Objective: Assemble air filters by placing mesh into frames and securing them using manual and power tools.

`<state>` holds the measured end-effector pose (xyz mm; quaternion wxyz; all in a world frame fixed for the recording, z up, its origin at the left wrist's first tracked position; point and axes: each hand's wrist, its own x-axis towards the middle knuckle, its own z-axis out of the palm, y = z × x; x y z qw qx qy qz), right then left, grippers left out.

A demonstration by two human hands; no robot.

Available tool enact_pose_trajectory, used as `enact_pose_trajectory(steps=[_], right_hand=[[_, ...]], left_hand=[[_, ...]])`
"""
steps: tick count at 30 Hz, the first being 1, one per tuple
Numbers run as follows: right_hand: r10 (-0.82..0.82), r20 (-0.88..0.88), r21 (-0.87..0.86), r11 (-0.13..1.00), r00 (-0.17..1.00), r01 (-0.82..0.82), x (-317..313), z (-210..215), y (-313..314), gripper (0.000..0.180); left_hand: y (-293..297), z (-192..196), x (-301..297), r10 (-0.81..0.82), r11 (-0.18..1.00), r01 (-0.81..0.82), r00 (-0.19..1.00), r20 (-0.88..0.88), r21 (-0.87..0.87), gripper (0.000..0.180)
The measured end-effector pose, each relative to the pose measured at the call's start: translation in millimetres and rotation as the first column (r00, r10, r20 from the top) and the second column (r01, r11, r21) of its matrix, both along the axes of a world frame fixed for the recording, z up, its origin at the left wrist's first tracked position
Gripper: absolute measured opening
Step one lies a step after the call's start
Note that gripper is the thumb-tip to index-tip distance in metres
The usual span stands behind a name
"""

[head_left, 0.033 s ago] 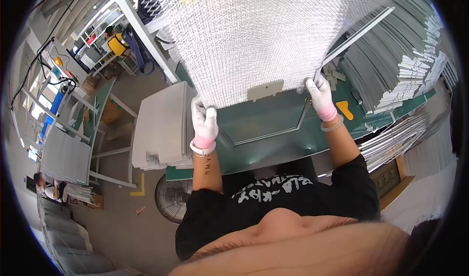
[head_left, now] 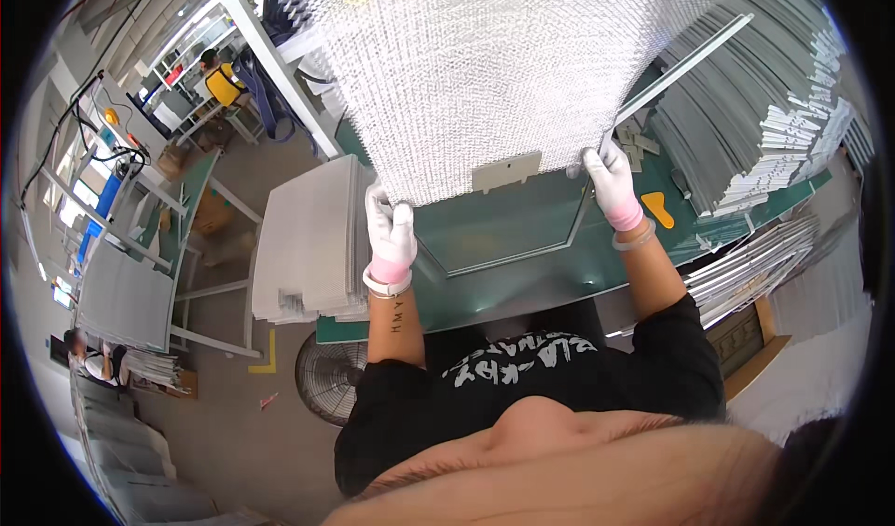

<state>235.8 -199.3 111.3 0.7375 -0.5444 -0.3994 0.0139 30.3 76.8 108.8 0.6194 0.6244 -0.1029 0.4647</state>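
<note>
A large silvery mesh sheet [head_left: 485, 88] is held up in front of me, tilted over a green table. My left hand [head_left: 390, 228], in a white glove with a pink cuff, pinches its near left corner. At the near right corner, my right hand [head_left: 611, 181], gloved alike, is closed on the edge. A small beige plate [head_left: 508, 172] with a notched lower edge shows at the middle of the sheet's near edge. Beneath lies a thin grey rectangular frame [head_left: 503, 263], its far part hidden by the mesh. The sheet's far end runs out of view.
A stack of pale flat panels [head_left: 312, 237] stands left of the green table [head_left: 485, 302]. Tall stacked grey panels [head_left: 746, 107] fill the right side, near an orange-yellow tool [head_left: 658, 209]. A floor fan [head_left: 331, 377] stands at lower left. Two people are farther off at left.
</note>
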Motion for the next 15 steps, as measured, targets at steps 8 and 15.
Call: enact_pose_trajectory(steps=[8, 15], right_hand=[[0.044, -0.017, 0.025, 0.999, 0.999, -0.044, -3.7, -0.3, -0.9, 0.016], [0.098, 0.017, 0.014, 0.995, 0.995, -0.099, -1.7, 0.6, -9.0, 0.016]], left_hand=[[-8.0, 4.5, -0.3, 0.047, 0.998, -0.048, 0.998, 0.051, 0.029, 0.028], [-6.6, 19.1, -5.4, -0.025, 0.999, 0.024, 1.0, -0.018, -0.046, 0.027]])
